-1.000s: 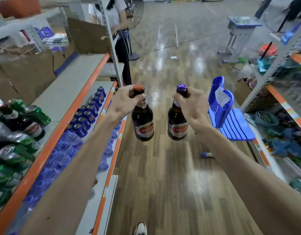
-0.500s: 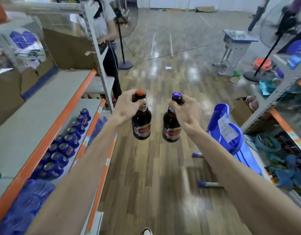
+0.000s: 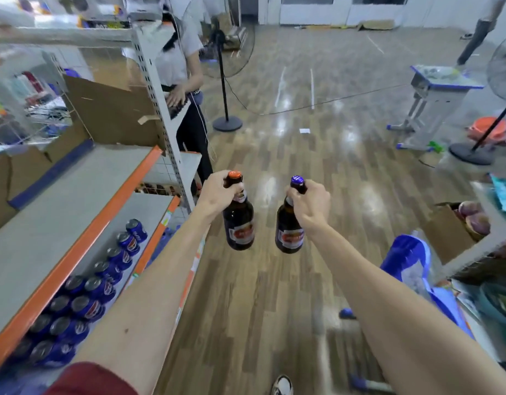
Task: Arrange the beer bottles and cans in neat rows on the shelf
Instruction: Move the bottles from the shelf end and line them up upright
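My left hand [image 3: 217, 192] grips the neck of a dark beer bottle with an orange cap [image 3: 239, 223]. My right hand [image 3: 310, 206] grips the neck of a second dark bottle with a purple cap [image 3: 288, 232]. Both bottles hang upright over the wooden aisle floor, side by side and a little apart. To the left runs the grey shelf with an orange edge [image 3: 75, 252], its upper board bare here. On the board below, blue cans [image 3: 97, 289] stand in rows.
A person [image 3: 183, 81] stands at the shelf's far end by a fan stand [image 3: 227, 125]. A blue plastic chair [image 3: 417, 266] and another shelving unit [image 3: 474, 252] line the right. A grey desk [image 3: 437, 95] stands further back. Cardboard sheets [image 3: 109, 112] lean behind the shelf.
The view has swung forward along the aisle. The green cans and bottles at the left have left the picture. Both hands still hold their bottles, side by side as before.
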{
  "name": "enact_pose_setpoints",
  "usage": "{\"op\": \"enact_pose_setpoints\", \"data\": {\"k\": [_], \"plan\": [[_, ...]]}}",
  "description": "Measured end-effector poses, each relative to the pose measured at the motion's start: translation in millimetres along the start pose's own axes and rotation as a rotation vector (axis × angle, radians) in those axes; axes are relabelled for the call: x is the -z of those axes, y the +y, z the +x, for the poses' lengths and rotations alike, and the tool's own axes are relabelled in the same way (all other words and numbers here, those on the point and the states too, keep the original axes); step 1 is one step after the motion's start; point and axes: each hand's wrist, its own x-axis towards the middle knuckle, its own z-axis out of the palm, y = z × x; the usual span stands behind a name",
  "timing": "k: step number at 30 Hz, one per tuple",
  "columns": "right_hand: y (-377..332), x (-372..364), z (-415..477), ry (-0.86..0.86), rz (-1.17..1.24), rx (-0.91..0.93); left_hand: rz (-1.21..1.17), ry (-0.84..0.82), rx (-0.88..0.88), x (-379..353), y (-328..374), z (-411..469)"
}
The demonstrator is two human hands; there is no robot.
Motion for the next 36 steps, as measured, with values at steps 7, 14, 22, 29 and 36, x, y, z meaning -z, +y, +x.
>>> {"op": "enact_pose_setpoints", "data": {"k": [7, 14, 22, 29, 36], "plan": [[-1.9, -31.4, 112.0, -0.1, 0.012, 0.047, -0.027, 0.022, 0.061, -18.5, -12.2, 99.7], [-11.8, -63.5, 213.7, -0.179, 0.081, 0.074, -0.025, 0.078, 0.113, -32.5, -11.9, 200.2], [-38.9, -129.0, 342.4, -0.218, 0.029, 0.136, -0.059, 0.073, 0.061, -13.6, -43.6, 341.1], [-109.1, -206.8, 416.5, -0.44, -0.041, 0.353, -0.026, 0.204, 0.101, 55.6, -61.0, 401.8], [-174.8, -311.8, 411.3, -0.78, -0.003, 0.635, 0.003, 0.557, 0.284, 131.8, -88.5, 352.0]]}}
